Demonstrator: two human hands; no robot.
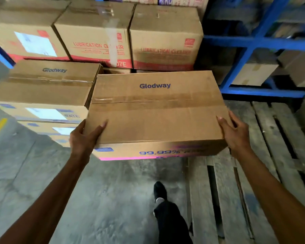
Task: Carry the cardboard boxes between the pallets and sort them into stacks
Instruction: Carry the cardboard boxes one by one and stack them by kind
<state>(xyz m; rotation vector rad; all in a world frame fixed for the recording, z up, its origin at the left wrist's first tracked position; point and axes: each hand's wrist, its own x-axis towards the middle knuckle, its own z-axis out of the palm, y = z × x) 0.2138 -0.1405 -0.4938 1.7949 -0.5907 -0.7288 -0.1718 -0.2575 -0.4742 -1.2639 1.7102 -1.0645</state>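
Observation:
I carry a brown cardboard box (155,113) printed "Glodway" at chest height, above the floor. My left hand (85,136) grips its near left corner, thumb on top and fingers hidden underneath. My right hand (236,132) grips the near right corner the same way. To the left stands a stack of matching Glodway boxes (48,81), its top box level with the one I hold. Behind them sits a row of "Lubrication Cleaner" boxes (99,32) with red print.
A bare wooden pallet (264,155) lies on the floor at the right, under and beyond the carried box. Blue metal racking (250,44) with more boxes rises at the back right. Grey concrete floor (33,164) spreads to the left. My shoe and dark trouser leg (167,208) are below.

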